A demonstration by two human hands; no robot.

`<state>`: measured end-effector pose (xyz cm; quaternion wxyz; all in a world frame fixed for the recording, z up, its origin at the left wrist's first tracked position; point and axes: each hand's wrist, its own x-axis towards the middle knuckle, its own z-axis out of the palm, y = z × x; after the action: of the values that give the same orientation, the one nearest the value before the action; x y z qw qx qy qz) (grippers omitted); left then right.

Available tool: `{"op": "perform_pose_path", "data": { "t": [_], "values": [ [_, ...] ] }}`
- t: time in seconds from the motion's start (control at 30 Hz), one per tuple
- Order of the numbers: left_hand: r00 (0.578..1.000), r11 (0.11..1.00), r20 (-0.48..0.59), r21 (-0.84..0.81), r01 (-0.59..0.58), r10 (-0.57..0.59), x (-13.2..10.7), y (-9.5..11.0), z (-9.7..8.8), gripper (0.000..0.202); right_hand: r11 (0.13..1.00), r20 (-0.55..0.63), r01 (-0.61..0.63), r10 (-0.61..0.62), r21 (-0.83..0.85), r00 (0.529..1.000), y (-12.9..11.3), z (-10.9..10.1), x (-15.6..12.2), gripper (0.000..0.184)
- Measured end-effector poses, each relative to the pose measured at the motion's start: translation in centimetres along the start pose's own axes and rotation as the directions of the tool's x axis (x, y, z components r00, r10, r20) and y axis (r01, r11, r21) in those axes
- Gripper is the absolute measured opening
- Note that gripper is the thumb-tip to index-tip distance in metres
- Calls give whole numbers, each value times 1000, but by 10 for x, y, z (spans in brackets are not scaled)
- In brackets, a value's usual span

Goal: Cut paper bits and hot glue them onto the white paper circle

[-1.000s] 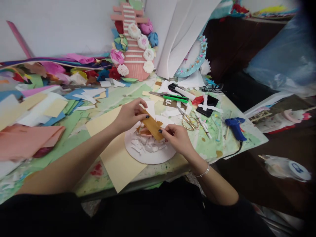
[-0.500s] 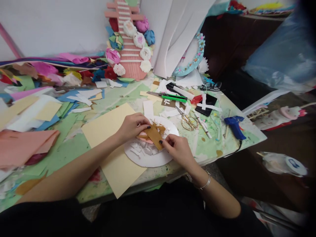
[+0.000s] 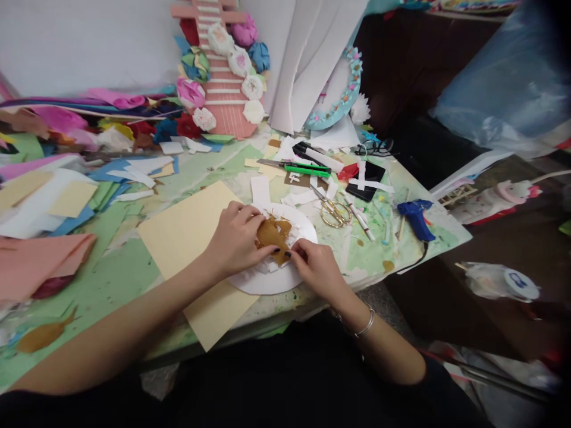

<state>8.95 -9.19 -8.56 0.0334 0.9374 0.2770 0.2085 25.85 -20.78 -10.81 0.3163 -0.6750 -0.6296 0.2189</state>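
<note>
A strip of brown paper [image 3: 272,236] is stretched between my two hands, above a round white board [image 3: 294,284] on the table. My left hand [image 3: 238,238] grips the strip along its left side, the thumb lying near its lower end. At that lower right end, my right hand [image 3: 314,264] pinches the paper between thumb and finger. Torn brown and white paper scraps lie on the board beneath the strip, partly hidden by it and by my left hand. A cream paper sheet [image 3: 178,229] lies flat, partly under the board and my left arm.
Behind the board lie a green craft knife [image 3: 307,169], gold-handled scissors [image 3: 334,213] and a white marker [image 3: 360,221]. A blue glue gun [image 3: 417,219] rests near the right edge. Coloured paper [image 3: 40,261] covers the left side. A pink guitar-shaped piece with paper flowers [image 3: 227,113] stands behind.
My left hand has shifted down along the brown strip, its thumb now close to my right fingers. The right hand still pinches the lower end. The whole view has moved slightly.
</note>
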Motion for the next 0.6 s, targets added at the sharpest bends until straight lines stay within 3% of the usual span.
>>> {"op": "perform_pose_path", "data": {
  "t": [0.1,0.17,0.2,0.27,0.3,0.33,0.43,0.5,0.6],
  "values": [
    [1000,1000,-4,-13,1,-1,-2,0,1,49,994,-52,9,-4,113,999,5,-14,-7,11],
    [1000,999,-27,-33,-2,1,-3,-1,0,47,992,-213,-5,32,124,977,19,-34,-11,12],
    [999,999,-39,-41,-2,1,-4,-2,-1,45,996,-349,-32,57,78,935,30,-48,-12,12],
    [998,999,-59,-54,-4,1,-5,-1,-3,43,981,-621,-178,94,-74,778,61,-78,-14,14],
    [998,998,-68,-58,-5,1,-6,0,-5,44,949,-717,-276,85,-153,692,79,-93,-14,16],
    [997,998,-76,-61,-5,1,-6,2,-5,45,898,-768,-376,70,-229,636,98,-107,-14,18],
    [996,997,-91,-77,0,-7,-7,6,-5,48,697,-808,-647,167,-308,565,147,-136,-12,44],
    [995,995,-95,-98,12,-21,-6,8,-4,49,651,-782,-695,246,-304,572,168,-143,-11,46],
    [993,992,-117,-127,17,-32,-6,11,-6,46,659,-750,-679,258,-324,608,188,-147,-10,43]
  ]
}}
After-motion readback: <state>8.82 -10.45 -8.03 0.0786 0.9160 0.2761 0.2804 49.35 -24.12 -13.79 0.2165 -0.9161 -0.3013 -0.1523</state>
